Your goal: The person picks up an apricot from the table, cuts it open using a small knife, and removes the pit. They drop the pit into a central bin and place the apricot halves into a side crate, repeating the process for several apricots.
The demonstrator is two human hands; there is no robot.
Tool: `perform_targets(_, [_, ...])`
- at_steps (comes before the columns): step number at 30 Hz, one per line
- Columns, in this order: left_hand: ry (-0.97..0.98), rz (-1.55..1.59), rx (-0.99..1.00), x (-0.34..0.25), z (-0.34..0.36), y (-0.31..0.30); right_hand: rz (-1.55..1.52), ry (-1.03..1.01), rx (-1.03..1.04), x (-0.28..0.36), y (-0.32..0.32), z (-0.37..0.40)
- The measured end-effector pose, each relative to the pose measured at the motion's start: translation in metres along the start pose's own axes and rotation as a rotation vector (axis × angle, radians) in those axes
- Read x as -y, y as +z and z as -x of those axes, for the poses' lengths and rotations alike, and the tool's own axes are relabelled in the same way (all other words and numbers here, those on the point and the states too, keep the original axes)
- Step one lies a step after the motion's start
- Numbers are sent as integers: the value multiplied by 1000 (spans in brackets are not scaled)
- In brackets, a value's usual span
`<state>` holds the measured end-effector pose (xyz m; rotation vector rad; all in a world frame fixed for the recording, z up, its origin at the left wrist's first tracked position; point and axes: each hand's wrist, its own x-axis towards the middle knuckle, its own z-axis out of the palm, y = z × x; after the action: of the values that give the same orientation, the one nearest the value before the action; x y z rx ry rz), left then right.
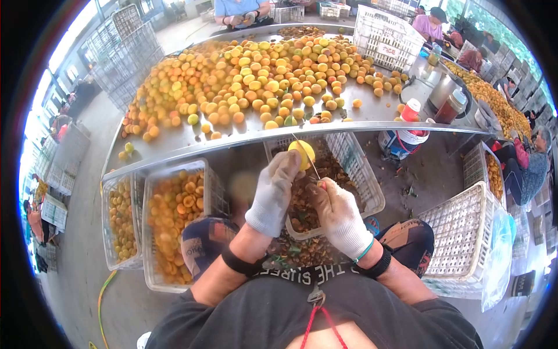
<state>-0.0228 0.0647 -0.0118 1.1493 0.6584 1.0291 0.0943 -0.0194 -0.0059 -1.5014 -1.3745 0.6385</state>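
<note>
In my left hand [275, 189], which wears a white knitted glove, is a yellow apricot [303, 153], held up just below the metal table's edge. My right hand [338, 210], gloved too, is closed on a thin metal tool [314, 166] whose tip end lies against or beside the fruit. Right under both hands stands a white crate [372, 200] with dark scraps and fruit pieces in its bottom. A large heap of apricots [250, 75] covers much of the metal table [232, 139] in front of me.
Two crates of orange fruit [174, 209] [122, 218] stand at my left. An upturned white crate [459, 232] is at my right. A red-capped bottle [411, 110], a bucket [401, 142] and a jar [451, 106] are near the table's right edge. Other people sit farther off.
</note>
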Motion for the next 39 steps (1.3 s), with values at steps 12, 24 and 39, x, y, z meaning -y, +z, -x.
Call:
perform_targets(12, [-168, 259, 69, 9, -11, -12, -39, -5, 91, -10, -1, -4])
perform_targets(24, [276, -138, 197, 0, 20, 19, -357, 27, -130, 22, -21, -28])
perform_targets(39, [338, -494, -88, 5, 16, 46, -654, 104, -232, -3, -8, -43])
